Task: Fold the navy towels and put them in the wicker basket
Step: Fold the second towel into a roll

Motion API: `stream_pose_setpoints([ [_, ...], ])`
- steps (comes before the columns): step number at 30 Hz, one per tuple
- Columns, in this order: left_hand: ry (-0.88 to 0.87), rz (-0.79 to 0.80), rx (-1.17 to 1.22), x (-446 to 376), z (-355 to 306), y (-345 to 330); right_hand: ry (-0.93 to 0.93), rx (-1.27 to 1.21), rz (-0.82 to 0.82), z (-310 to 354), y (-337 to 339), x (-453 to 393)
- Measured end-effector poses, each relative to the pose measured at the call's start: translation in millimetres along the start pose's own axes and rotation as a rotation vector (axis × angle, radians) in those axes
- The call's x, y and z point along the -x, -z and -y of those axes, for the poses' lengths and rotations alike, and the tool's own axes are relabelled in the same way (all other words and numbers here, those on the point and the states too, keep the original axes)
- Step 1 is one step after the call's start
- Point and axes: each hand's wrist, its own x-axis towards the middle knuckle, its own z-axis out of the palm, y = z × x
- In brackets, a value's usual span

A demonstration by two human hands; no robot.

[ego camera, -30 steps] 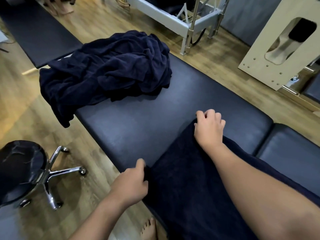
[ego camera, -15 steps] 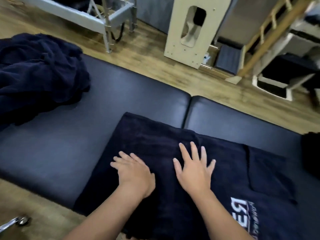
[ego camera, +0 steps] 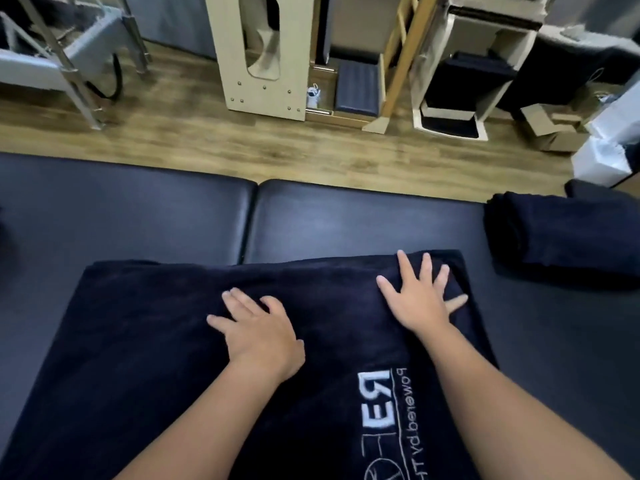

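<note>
Both hands have slid rightward along the towel [ego camera: 156, 341] since half a second ago. Right hand [ego camera: 417, 303] now lies flat with fingers spread near the towel's far right corner; left hand [ego camera: 258, 329] presses mid-towel, fingers relaxed. Neither grips anything. Spread on the bench [ego camera: 138, 209], the towel looks smoothed, probably ready for another fold. A folded towel [ego camera: 568, 237] waits far right; no basket shows.

Towel [ego camera: 166, 341] lettering: white stitched print near the right forearm, seen mirrored.
Large letters: "RE", reversed; further outlined letters below run out of view and cannot be read.
Small line beside them: "Powered by TH", reversed, cut off at the frame's lower edge.
</note>
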Motion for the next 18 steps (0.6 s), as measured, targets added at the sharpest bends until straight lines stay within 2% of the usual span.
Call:
stream_pose_setpoints([
  [2,-0.235,-0.143,-0.001,-2.1,-15.1,-3.6,0.101,0.004,-0.02,-6.9,2.3,-8.5],
  [4,-0.571,-0.154,-0.036,-3.3,-38.3,-7.1,0.187,-0.002,-0.077,-19.3,-0.1,0.1],
  [5,-0.656,-0.134,-0.076,-4.3,-53.2,-9.9,0.204,-0.01,-0.104,-28.2,-3.7,9.7],
  [10,-0.578,-0.12,-0.189,-14.4,-93.5,-5.4,0.27,0.01,-0.166,-54.2,-42.1,90.7],
  [15,-0.581,-0.148,-0.253,-25.9,-91.4,0.4,0.443,0.091,-0.111,-89.0,-70.4,152.9],
  [18,-0.595,-0.164,-0.239,-23.8,-87.3,-3.5,0.341,0.103,-0.118,-112.4,-69.5,163.9],
])
